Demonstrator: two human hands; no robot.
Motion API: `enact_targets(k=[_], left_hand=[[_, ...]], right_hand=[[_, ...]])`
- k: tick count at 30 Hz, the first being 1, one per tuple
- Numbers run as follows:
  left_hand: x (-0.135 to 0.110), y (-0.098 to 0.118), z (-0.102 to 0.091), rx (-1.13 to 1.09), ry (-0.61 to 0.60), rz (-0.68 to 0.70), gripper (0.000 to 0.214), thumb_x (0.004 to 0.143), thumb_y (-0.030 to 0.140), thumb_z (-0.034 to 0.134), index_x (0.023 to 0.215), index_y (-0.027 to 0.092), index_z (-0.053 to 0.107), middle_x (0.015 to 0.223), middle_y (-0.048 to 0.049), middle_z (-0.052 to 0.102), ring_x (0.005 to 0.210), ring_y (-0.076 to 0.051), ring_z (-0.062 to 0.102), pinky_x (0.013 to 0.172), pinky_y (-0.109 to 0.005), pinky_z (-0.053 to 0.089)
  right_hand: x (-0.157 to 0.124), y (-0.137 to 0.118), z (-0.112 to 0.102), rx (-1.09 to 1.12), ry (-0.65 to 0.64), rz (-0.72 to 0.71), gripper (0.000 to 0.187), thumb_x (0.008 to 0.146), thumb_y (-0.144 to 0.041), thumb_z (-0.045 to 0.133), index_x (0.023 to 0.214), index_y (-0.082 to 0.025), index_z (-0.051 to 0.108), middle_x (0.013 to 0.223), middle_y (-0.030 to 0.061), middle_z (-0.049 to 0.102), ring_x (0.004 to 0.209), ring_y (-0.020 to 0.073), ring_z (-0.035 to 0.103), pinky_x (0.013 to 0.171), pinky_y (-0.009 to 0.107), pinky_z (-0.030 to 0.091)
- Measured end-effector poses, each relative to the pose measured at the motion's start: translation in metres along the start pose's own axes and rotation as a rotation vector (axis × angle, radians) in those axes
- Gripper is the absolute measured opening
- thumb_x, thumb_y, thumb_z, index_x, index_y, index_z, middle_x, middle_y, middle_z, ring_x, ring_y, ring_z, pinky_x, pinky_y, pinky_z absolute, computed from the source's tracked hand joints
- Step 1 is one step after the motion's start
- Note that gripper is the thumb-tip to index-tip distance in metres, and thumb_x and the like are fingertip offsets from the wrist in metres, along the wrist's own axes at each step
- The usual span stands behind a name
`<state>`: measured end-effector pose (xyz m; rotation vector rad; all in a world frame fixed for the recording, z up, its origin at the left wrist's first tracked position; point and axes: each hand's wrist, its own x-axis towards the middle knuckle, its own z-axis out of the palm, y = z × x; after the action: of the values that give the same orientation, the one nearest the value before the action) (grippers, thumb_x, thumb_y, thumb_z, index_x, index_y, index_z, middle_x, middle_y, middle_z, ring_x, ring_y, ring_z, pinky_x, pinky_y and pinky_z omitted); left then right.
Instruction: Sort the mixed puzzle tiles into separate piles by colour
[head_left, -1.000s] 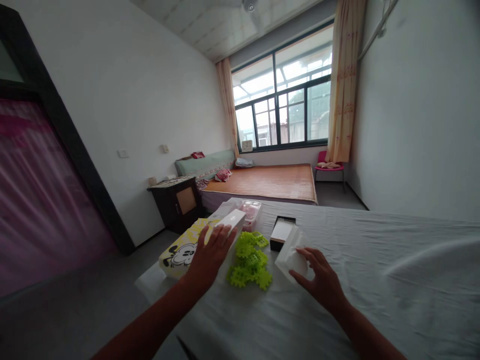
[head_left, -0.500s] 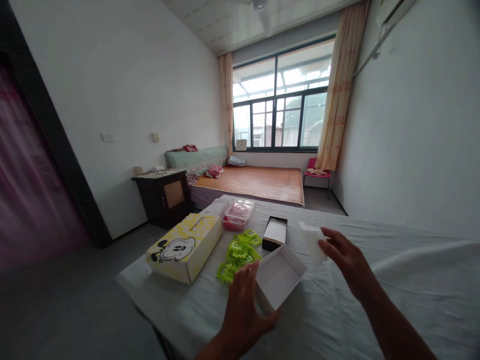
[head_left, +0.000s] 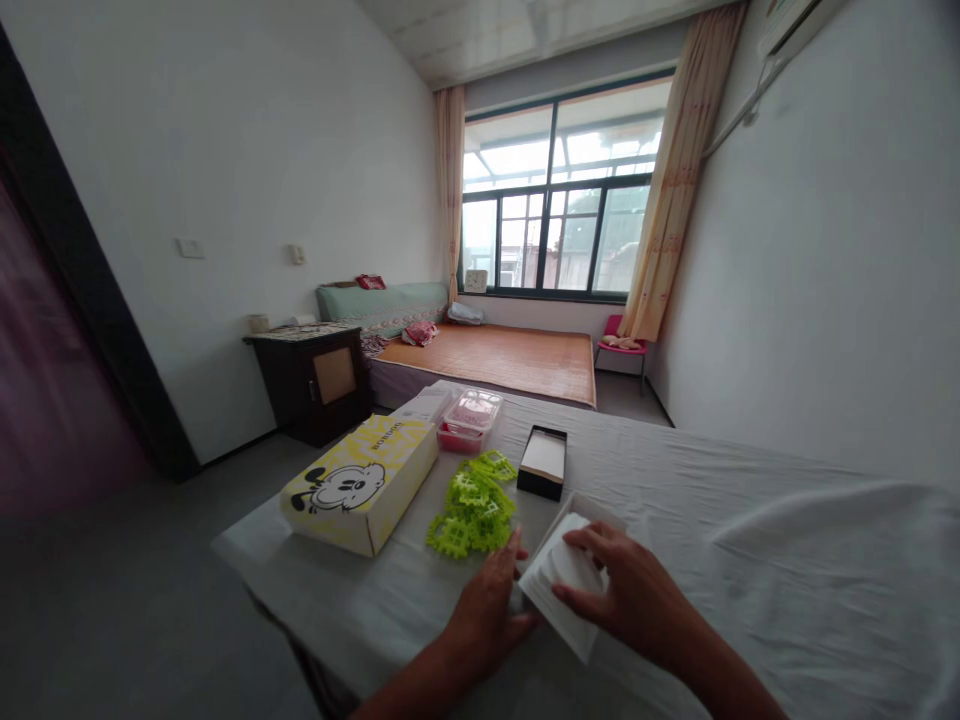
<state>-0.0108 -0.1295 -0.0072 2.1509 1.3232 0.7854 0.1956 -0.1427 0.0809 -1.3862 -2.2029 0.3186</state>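
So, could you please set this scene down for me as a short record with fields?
Left hand: at the left side of an open white box; grip unclear
Right hand: fingers and thumb on a white piece at the white box
Surface: white cloth
Pile: bright green pieces
Left of pile: yellow-and-white carton, cartoon face on top
Behind pile: clear container, pink contents
Right of pile: black box, open, white inside
Background: bed, window

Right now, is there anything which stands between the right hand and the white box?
Yes: the white insert, pinched in the right hand, is between its fingers and the white box. The black box lies beyond, not between them.
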Motion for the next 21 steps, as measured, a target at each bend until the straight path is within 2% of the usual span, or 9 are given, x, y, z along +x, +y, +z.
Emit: enact_targets(k=[3,6,10,12,14,17,21], left_hand=[[0.0,-0.002,-0.003,0.009,-0.025,0.032,0.086,0.067,0.02,0.066,0.142,0.025,0.025,0.123,-0.0066,0.055,0.096,-0.019,0.056,0.09,-0.034,0.046],[0.001,-0.001,-0.005,0.025,-0.058,0.054,0.075,0.072,0.022,0.063,0.139,0.025,0.032,0.122,-0.0055,0.057,0.095,-0.018,0.056,0.09,-0.033,0.046],[0.003,0.003,-0.012,0.094,-0.078,0.103,0.057,0.074,0.019,0.06,0.129,0.027,0.047,0.122,-0.0028,0.058,0.109,-0.02,0.053,0.096,-0.035,0.043],[0.004,0.005,-0.02,0.14,-0.063,0.137,0.055,0.075,0.017,0.059,0.127,0.028,0.049,0.125,-0.0022,0.057,0.115,-0.02,0.05,0.101,-0.037,0.039],[0.007,0.006,-0.031,0.18,-0.026,0.161,0.05,0.077,0.017,0.057,0.125,0.029,0.051,0.125,-0.002,0.057,0.115,-0.019,0.051,0.102,-0.037,0.038],[0.018,0.007,-0.046,0.228,0.062,0.191,0.043,0.079,0.015,0.054,0.12,0.028,0.055,0.121,-0.0017,0.059,0.112,-0.016,0.052,0.1,-0.032,0.041],[0.041,0.007,-0.057,0.254,0.127,0.244,0.039,0.079,0.013,0.053,0.116,0.026,0.058,0.119,-0.001,0.06,0.109,-0.015,0.054,0.098,-0.03,0.043]], right_hand=[[-0.007,-0.003,-0.001,-0.048,-0.004,0.006,0.031,0.072,-0.046,0.064,0.097,-0.028,0.065,0.092,0.0036,0.064,0.083,0.02,0.062,0.074,0.03,0.049],[-0.007,0.005,0.004,-0.088,0.0,0.002,0.028,0.071,-0.046,0.065,0.093,-0.027,0.066,0.091,0.0045,0.065,0.083,0.0211,0.062,0.074,0.031,0.05],[-0.005,0.027,0.011,-0.076,0.002,-0.002,0.033,0.078,-0.046,0.059,0.103,-0.026,0.065,0.102,0.007,0.067,0.092,0.0225,0.062,0.083,0.035,0.049],[-0.009,0.034,0.015,-0.12,0.066,-0.012,0.042,0.077,-0.047,0.059,0.114,-0.028,0.06,0.112,0.0079,0.065,0.101,0.026,0.059,0.085,0.039,0.049],[-0.019,0.037,0.021,-0.193,0.144,-0.041,0.063,0.069,-0.049,0.065,0.127,-0.031,0.049,0.125,0.0088,0.058,0.111,0.0314,0.053,0.081,0.045,0.051],[-0.034,0.039,0.036,-0.268,0.144,-0.086,0.091,0.059,-0.041,0.071,0.14,-0.034,0.03,0.138,0.008,0.046,0.117,0.0358,0.048,0.071,0.045,0.054],[-0.038,0.058,0.047,-0.304,0.09,-0.017,0.093,0.06,-0.022,0.062,0.142,-0.037,0.022,0.142,0.0031,0.042,0.118,0.0317,0.048,0.074,0.04,0.054]])
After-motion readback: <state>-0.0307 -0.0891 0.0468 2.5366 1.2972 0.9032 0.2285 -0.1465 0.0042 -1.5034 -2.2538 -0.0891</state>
